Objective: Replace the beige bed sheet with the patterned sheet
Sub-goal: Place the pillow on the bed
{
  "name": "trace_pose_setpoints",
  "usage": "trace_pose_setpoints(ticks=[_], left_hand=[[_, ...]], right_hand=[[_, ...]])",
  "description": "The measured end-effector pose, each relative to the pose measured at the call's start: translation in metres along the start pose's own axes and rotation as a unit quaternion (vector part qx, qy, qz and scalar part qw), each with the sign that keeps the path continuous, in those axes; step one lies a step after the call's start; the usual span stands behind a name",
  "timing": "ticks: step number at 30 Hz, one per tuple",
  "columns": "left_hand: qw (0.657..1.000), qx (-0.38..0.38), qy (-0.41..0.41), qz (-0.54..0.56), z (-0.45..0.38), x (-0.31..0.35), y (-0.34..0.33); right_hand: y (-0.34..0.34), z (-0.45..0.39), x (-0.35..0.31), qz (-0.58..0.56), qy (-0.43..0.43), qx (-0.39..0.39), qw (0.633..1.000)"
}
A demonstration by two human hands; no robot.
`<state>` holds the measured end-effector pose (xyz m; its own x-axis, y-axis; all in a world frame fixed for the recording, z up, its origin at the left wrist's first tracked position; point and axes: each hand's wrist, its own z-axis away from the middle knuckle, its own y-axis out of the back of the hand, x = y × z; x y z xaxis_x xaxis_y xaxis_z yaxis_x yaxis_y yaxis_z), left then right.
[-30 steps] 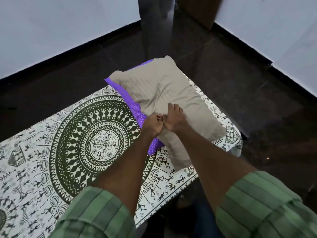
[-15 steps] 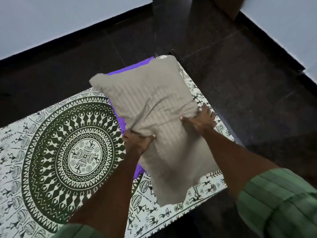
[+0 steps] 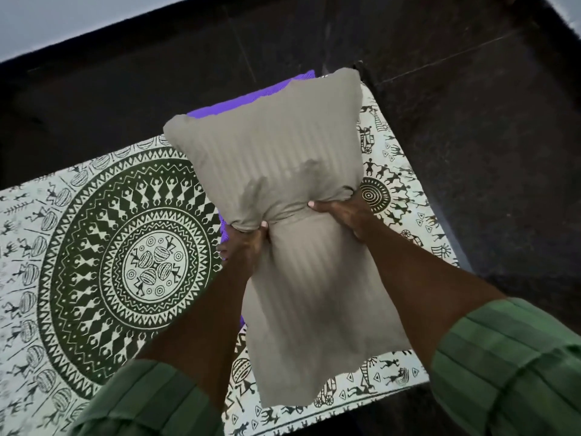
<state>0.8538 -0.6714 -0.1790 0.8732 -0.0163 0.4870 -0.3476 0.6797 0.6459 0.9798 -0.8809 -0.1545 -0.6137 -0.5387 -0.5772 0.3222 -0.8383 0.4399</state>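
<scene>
The patterned sheet, white with a dark green mandala and small figures, lies spread over the bed. Above its right end I hold a beige striped pillow lifted off the bed. My left hand grips its left side at the waist, and my right hand grips the right side, squeezing the cover in the middle. The loose lower half of the beige cover hangs down toward me. A purple pillow lies on the sheet, mostly hidden behind the beige one.
Dark glossy floor surrounds the bed on the far and right sides. A white wall with a dark skirting runs along the top left. The bed's near edge is just below my arms.
My hands moved apart from the pillow's middle to its two sides and gripped it. The beige pillow rose off the purple one and now hangs lifted, with my view shifted closer.
</scene>
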Motion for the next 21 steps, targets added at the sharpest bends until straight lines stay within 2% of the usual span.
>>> trace_pose_setpoints(ticks=[3,8,11,14,16,19,21], left_hand=[[0.998,-0.051,0.005,0.041,-0.034,-0.029,-0.023],[0.999,-0.047,-0.008,0.011,-0.071,-0.068,-0.043],[0.995,-0.045,-0.031,0.086,-0.026,-0.045,-0.013],[0.984,-0.038,-0.042,0.168,0.012,-0.036,0.019],[0.978,-0.036,-0.051,0.199,0.027,-0.035,0.039],[0.977,-0.023,-0.072,0.200,0.045,-0.049,0.096],[0.979,-0.006,-0.097,0.177,0.042,-0.065,0.131]], right_hand=[[-0.011,-0.015,0.019,0.027,0.000,-0.001,1.000],[-0.018,-0.009,0.024,0.080,0.040,0.013,0.996],[-0.019,0.014,0.017,0.054,0.034,0.034,0.997],[-0.020,0.050,0.004,0.019,0.018,-0.002,1.000],[-0.028,0.037,0.014,0.025,0.002,0.014,1.000],[-0.063,0.021,0.043,-0.015,0.056,0.077,0.995],[-0.070,0.113,0.018,-0.046,0.074,0.064,0.994]])
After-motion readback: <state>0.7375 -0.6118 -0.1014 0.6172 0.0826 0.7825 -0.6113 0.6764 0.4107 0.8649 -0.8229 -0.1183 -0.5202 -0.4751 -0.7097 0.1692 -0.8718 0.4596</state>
